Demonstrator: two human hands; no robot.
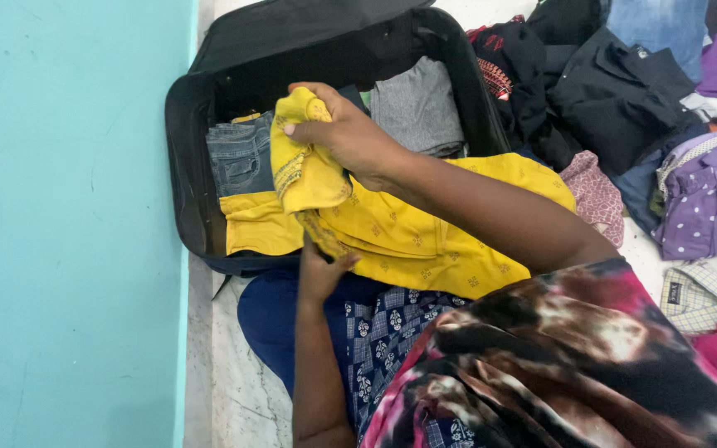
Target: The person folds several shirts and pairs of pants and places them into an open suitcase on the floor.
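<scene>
While the right hand (346, 133) grips the yellow embroidered garment (408, 228) over the black suitcase (188, 178), the left hand (321, 270) pinches its lower edge.

Turquoise wall (68, 224) at left; pale marbled floor (226, 390) below, evenly lit.

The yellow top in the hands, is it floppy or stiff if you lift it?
Probably floppy: the yellow top bunches where the right hand grips it and droops toward the left hand. Likely light, since pinched fingers hold up the raised part. It should not roll; it drapes over the black suitcase edge.
</scene>
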